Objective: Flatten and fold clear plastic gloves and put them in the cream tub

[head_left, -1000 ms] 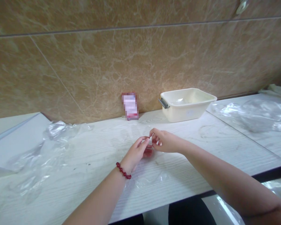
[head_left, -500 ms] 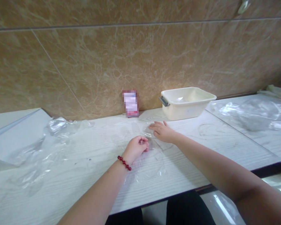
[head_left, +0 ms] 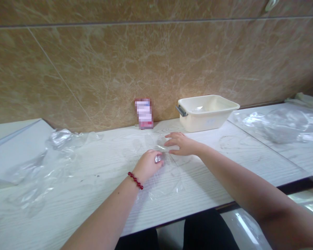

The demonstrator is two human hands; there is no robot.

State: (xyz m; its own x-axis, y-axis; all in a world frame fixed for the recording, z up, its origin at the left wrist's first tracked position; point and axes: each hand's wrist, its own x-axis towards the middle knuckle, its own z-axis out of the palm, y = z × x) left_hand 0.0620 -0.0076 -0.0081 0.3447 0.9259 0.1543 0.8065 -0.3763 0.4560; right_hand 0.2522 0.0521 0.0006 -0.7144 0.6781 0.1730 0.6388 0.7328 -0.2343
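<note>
A clear plastic film sheet [head_left: 169,180] lies flat on the white wood-grain table [head_left: 99,194] in front of me. My left hand [head_left: 148,163], with a red bead bracelet on its wrist, is curled closed and pinches a bunched bit of the film. My right hand [head_left: 178,143] rests just beyond it with fingers stretched out flat, pressing on the film's far part. The two hands lie close together, almost touching.
A cream plastic tub [head_left: 207,111] with a grey handle stands at the back against the brown marble wall. A small pink card [head_left: 144,113] leans on the wall. Crumpled clear film [head_left: 41,166] lies at the left and more film [head_left: 279,123] at the right.
Both hands came down from a raised pinch to the table. The right hand opened and flattened on the film; the left closed into a fist on a bunched part.
</note>
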